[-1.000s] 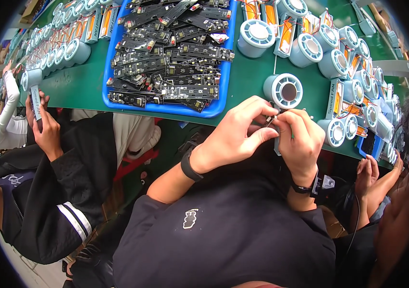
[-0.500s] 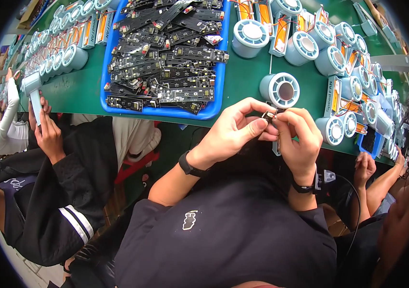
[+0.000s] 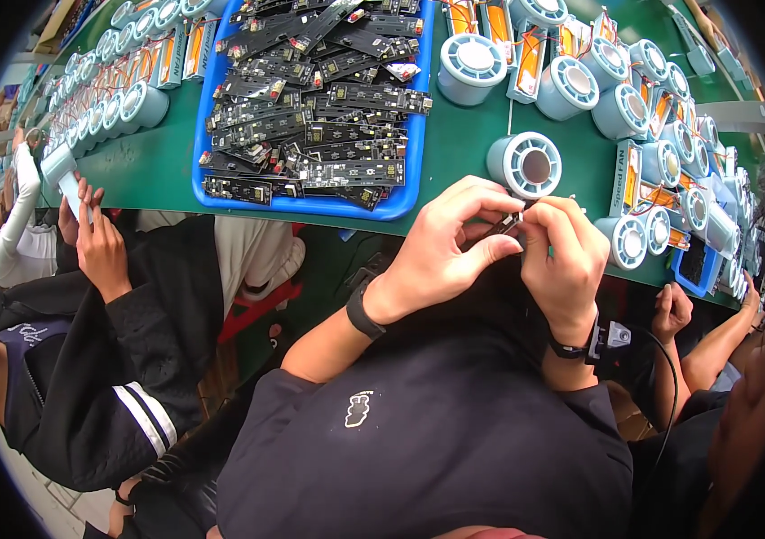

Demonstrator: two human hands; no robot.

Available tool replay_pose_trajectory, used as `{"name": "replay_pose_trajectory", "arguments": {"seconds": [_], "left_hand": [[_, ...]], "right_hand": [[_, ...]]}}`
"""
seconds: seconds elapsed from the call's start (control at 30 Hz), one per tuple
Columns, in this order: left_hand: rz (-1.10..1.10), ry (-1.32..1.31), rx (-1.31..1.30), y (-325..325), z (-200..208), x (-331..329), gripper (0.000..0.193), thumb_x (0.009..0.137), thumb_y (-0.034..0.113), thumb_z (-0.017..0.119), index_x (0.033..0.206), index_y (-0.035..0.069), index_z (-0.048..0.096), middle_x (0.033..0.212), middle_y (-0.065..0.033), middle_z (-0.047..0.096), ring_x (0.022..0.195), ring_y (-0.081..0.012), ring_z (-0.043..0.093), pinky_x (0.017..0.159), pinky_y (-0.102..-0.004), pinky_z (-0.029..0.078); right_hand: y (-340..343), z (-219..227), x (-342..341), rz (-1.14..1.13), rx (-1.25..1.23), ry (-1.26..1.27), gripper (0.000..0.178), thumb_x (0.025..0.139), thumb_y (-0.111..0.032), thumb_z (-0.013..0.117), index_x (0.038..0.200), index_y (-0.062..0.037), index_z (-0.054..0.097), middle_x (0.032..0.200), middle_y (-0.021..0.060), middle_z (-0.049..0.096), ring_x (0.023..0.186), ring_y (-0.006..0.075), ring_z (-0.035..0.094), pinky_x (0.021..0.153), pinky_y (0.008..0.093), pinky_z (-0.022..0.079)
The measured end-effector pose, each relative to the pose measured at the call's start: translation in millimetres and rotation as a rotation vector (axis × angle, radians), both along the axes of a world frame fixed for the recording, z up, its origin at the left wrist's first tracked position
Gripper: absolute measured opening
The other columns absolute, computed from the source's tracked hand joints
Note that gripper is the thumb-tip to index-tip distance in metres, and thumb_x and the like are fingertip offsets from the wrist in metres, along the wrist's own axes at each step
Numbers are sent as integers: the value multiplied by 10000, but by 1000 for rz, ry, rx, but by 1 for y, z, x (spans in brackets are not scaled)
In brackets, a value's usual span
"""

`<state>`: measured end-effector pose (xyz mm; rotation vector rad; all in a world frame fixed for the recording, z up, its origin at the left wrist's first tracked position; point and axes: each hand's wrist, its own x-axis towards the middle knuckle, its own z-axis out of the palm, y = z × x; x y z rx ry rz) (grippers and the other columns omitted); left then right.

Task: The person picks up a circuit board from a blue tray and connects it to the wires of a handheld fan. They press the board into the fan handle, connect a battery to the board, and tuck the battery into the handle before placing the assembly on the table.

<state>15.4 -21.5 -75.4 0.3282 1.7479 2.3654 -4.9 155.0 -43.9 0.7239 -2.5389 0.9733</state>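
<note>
Dozens of black circuit boards point(image 3: 351, 172) fill a blue tray point(image 3: 395, 212) on a green bench point(image 3: 459, 135) as, to its right, a left hand point(image 3: 450, 242) holds a small dark circuit board point(image 3: 510, 222) at the near edge, its grip pinching the piece between thumb and fingers. The right hand point(image 3: 566, 251) meets it there, fingertips drawn close, though whether that grip also pinches the board cannot be told. Just beyond both hands sits a pale-blue fan head point(image 3: 530, 165).

The person wore a dark short-sleeved shirt point(image 3: 454, 431) with a small pale-outlined print point(image 3: 358, 410). A black band point(image 3: 361, 314) circled the left wrist; the right wrist's black strap point(image 3: 571, 349) carried a small grey box point(image 3: 618, 335) beside a thin black cable point(image 3: 672, 386).
</note>
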Motion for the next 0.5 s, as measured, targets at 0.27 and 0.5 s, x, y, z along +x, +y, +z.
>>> {"name": "replay_pose_trajectory", "arguments": {"seconds": [0.27, 0.5], "left_hand": [[-127, -222, 224, -6, 0, -3, 327, 962, -14, 683, 1268, -35, 567, 1225, -98, 585, 1105, -180, 650, 941, -325, 592], [-96, -236, 252, -1, -4, -3, 323, 970, -19, 670, 1273, -27, 556, 1219, -89, 596, 1098, -169, 651, 935, -321, 589]], "right_hand": [[2, -3, 0, 22, -106, -59, 148, 809, 97, 737, 886, 14, 642, 846, 129, 670, 680, 250, 669, 607, 313, 521], [4, -3, -1, 30, -124, -78, 148, 811, 100, 735, 888, 13, 642, 851, 127, 668, 678, 253, 666, 617, 316, 521]]}}
